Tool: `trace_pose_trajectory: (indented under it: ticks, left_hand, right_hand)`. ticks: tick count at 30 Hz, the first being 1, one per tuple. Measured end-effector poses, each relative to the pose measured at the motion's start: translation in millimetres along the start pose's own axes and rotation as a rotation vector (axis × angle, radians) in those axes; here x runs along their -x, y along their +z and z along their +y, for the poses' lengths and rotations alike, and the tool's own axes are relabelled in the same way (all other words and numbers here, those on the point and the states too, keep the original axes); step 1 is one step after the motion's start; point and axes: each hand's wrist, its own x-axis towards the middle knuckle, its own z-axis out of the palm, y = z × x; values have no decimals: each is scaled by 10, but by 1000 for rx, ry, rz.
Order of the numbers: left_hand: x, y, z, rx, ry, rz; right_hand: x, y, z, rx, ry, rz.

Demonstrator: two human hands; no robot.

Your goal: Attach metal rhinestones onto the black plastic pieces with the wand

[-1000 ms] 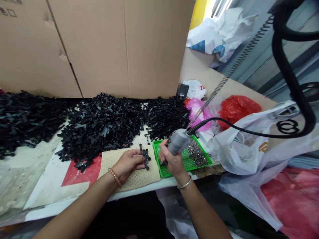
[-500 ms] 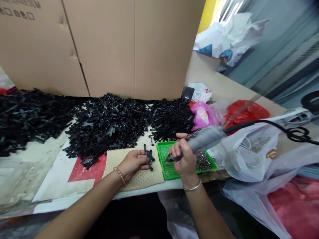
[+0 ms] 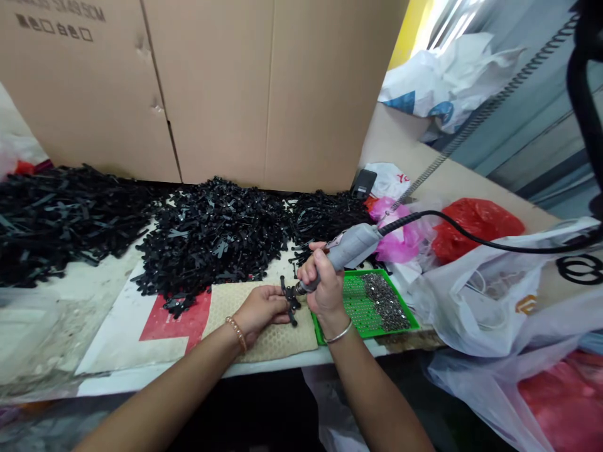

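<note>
Above the tan honeycomb-patterned mat (image 3: 277, 345), the person's left hand (image 3: 260, 311) pinches a black, multi-armed plastic-looking part (image 3: 293, 301) between thumb and fingers, near the mat's right side. The right hand (image 3: 325, 285) is curled firmly around a grey, cylindrical power screwdriver (image 3: 351, 248), whose narrow dark tip points down-left at the black part; whether they touch cannot be told. A beaded bracelet (image 3: 236, 333) circles the left wrist, and a plain silver bangle (image 3: 340, 332) the right. Just beside the mat, partly behind the right hand, lies a bright green, perforated plastic tray (image 3: 353, 311) with many small metallic pieces (image 3: 387, 301) heaped toward its right side. Left of the mat, a red-and-white sheet (image 3: 127, 339) covers part of the pale, worn desk (image 3: 101, 282). Farther back, three heaps of black parts (image 3: 219, 229) stretch across the desk before a large brown cardboard box (image 3: 221, 94). From the screwdriver's rear, a black cable (image 3: 452, 226) curves right, past a crumpled pink plastic bag (image 3: 398, 235) and a red plastic bag (image 3: 475, 226), while a thin metal coil spring (image 3: 471, 129) slants up-right.
</note>
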Motion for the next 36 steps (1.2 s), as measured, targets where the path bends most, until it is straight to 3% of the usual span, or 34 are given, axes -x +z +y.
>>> trace_pose_trajectory:
  ticks: [36]
  left_hand:
    - [26,8,22,1,-8,11]
  right_hand:
    - [15,-10,21,63,-19,-22]
